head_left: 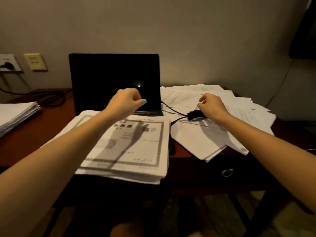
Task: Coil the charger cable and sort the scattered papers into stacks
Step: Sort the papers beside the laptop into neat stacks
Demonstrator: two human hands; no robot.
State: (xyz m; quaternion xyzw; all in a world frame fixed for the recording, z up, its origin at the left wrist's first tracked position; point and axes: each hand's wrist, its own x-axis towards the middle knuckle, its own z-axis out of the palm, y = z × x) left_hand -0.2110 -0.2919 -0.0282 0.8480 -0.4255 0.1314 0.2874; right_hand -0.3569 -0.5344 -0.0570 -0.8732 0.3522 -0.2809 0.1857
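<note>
The black charger cable [172,110] runs from the right edge of the open laptop [102,77] across the papers to a bunched black coil [194,115]. My right hand [212,106] sits over that coil, fingers curled round its right end. In front of the dark screen, my left hand [125,101] hovers as a loose fist, thumb out, with nothing visible in it. A thick paper stack [136,158] lies at the desk's front centre over the keyboard. Scattered papers [242,115] cover the right side.
A second paper stack [15,113] sits at the left edge of the dark wooden desk [37,134]. Another black cord [51,98] lies behind it, leading from a wall socket [8,65]. A ring drawer handle [227,172] hangs below the front edge.
</note>
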